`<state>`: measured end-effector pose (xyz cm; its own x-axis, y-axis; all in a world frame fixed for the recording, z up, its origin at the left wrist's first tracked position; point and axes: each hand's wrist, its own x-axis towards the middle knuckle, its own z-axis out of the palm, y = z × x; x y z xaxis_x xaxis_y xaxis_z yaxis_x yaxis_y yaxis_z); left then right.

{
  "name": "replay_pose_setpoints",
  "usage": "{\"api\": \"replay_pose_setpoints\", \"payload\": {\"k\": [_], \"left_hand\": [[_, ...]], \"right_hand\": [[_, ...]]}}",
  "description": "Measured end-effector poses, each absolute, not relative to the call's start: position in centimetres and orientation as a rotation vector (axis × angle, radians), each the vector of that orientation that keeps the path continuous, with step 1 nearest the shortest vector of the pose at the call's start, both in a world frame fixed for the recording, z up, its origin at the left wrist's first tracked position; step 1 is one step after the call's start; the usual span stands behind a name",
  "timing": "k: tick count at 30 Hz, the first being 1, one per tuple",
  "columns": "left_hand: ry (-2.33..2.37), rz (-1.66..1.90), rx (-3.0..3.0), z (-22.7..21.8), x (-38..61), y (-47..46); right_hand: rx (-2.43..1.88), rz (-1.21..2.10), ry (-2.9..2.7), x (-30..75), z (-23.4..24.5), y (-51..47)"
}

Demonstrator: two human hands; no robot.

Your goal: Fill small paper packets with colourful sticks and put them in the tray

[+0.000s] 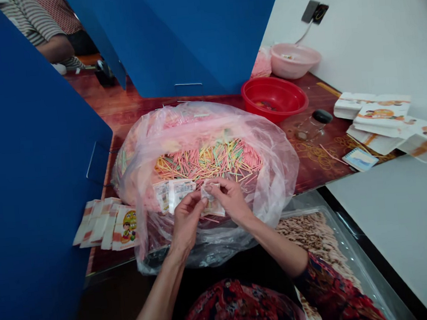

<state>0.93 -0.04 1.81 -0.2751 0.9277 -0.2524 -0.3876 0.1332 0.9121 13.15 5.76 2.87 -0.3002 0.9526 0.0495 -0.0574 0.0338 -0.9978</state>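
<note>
A big clear pink plastic bag (pixel 273 164) full of thin coloured sticks (pixel 206 160) lies on the reddish table in front of me. My left hand (pixel 186 221) and my right hand (pixel 230 198) meet at its near edge. Both pinch one small printed paper packet (pixel 213 206) between their fingertips. A few more packets (pixel 173 191) rest on the bag just left of my hands.
A fanned stack of printed packets (pixel 105 225) lies at the table's left edge. A red bowl (pixel 274 97) and a pink bowl (pixel 294 59) stand behind the bag. White printed boxes (pixel 385 115) and rubber bands (pixel 319 153) are at right. Blue partitions (pixel 30 161) surround; another person sits at far left.
</note>
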Motion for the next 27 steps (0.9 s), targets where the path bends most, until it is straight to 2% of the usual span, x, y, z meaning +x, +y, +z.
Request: {"api": "replay_pose_setpoints", "payload": {"k": [6,10,15,18,21,27], "left_hand": [[1.434,1.267,0.794,0.6,-0.4,-1.1],[1.958,1.309,1.145,-0.7,-3.3,-0.7],[2.393,0.976,1.474,-1.4,-5.5,0.5],[2.369,1.024,1.402,-2.1,-6.0,1.0],[2.225,1.241,1.203,-2.6,-6.5,1.3],[1.992,1.457,1.035,-1.1,-7.1,1.3]], "right_hand": [[-1.094,1.263,-1.439,14.1,1.9,5.9],[-1.209,1.106,-1.457,14.7,0.2,6.9],[-1.269,0.81,-1.765,14.1,-1.4,7.5],[-1.334,0.617,-1.92,13.8,-2.1,7.7],[-1.347,0.486,-1.987,13.9,-2.4,7.8],[-1.299,0.314,-2.047,14.4,-1.1,7.9]]}}
